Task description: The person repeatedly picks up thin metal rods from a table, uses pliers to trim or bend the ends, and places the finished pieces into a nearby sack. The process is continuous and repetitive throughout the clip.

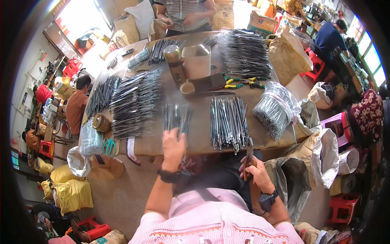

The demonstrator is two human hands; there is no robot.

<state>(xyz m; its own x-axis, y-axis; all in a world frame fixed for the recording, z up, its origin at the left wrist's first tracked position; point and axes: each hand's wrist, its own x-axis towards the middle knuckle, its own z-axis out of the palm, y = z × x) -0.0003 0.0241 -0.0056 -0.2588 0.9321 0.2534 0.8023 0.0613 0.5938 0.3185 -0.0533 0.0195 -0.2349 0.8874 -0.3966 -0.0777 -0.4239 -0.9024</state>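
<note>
My left hand (174, 148), a dark band on its wrist, is at the near ends of a small, loose row of thin metal rods (177, 116). Its fingers are closed on rods there; blur hides how many. In my right hand (258, 173), held low over my lap at the table edge, is a pair of pliers (249, 156) with brown handles, jaws pointing up. Just beyond the pliers, a denser row of dark metal rods (228, 124) lies flat, its near ends reaching the table's front edge.
Larger rod piles (136, 101) lie left and far right on the brown table (195, 144). A plastic-wrapped rod bundle (276, 107), yellow-handled pliers (233, 83), a flask (175, 67) and green scissors (109, 147) surround my hands. Open sacks (321, 158) stand right. A person (185, 14) stands opposite.
</note>
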